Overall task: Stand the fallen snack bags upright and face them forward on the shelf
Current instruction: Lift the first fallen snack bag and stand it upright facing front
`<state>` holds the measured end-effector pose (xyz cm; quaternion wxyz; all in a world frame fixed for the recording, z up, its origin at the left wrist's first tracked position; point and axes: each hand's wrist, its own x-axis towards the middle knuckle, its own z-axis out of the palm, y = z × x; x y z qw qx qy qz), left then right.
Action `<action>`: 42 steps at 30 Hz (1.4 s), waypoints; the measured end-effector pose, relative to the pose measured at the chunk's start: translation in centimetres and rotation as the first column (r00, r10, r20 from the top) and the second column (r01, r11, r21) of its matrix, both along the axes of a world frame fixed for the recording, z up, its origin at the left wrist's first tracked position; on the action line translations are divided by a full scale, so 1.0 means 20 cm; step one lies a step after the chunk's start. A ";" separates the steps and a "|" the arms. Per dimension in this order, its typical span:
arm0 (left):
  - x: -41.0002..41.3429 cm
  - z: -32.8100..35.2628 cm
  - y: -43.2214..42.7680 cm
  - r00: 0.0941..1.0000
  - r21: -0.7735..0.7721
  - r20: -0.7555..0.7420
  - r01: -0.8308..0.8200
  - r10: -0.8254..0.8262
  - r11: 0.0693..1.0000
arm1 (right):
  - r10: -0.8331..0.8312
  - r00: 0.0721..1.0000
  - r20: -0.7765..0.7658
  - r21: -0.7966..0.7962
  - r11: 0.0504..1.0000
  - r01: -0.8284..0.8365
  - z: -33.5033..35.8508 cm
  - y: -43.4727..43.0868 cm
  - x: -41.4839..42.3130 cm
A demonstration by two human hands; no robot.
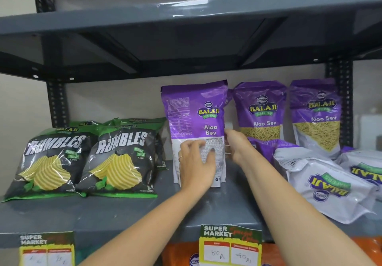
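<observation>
A purple Aloo Sev bag (196, 112) stands upright on the grey shelf (124, 212), with its printed back side turned toward me. My left hand (196, 166) presses flat on its lower front. My right hand (237, 145) grips its right edge. Two more Aloo Sev bags (261, 110) (316, 116) stand upright behind, fronts forward. A fallen white and purple bag (322, 185) lies flat at the right, and another fallen bag (365, 168) lies at the far right edge.
Black and green Rumbles chip bags (51, 162) (119, 160) stand at the left, with more behind them. Price tags (230, 245) (46, 249) hang on the shelf's front edge. An upper shelf (186, 17) spans overhead. Orange bags (179, 255) show below.
</observation>
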<state>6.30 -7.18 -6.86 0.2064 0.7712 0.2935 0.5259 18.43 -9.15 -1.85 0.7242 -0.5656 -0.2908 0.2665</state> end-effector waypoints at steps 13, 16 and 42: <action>0.03 0.09 0.14 0.915 -0.338 0.375 0.282 -0.146 0.898 | -0.204 0.900 0.384 0.054 0.978 0.199 0.00 -0.04 -0.03; 0.00 0.09 0.24 0.838 -0.289 0.474 0.438 -0.270 0.851 | -0.035 0.965 0.258 0.119 0.993 0.004 0.00 -0.04 -0.06; 0.00 0.10 0.41 0.742 -0.302 0.644 0.472 -0.188 0.829 | -0.017 0.997 0.074 0.081 0.997 0.011 -0.08 -0.02 0.02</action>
